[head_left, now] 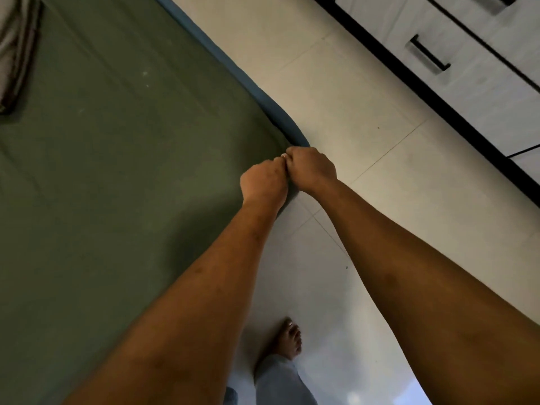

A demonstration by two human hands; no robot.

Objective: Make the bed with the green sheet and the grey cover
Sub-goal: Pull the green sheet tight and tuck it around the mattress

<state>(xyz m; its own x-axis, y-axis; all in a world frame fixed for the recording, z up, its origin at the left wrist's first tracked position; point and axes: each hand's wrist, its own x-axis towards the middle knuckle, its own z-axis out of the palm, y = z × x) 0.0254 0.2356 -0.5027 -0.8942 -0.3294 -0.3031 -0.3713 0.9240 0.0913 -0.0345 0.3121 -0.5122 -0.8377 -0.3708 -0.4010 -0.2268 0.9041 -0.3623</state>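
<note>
The left hand (pixel 264 182) and right hand (pixel 311 169) meet, knuckles touching, at the mattress (pixel 254 92) corner. Fingers of both are curled tight, clamped on the sheet (pixel 117 141) edge. Blue mattress rim shows just beyond the fingers. The folded cover (pixel 17 54) lies well apart, far left of them.

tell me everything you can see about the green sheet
The green sheet is dull olive cloth, matte, spread nearly flat over the bed with faint creases. A blue mattress edge shows along its right side. At the corner the left hand and right hand grip it, fingers curled. A folded grey cover lies on it.
</note>
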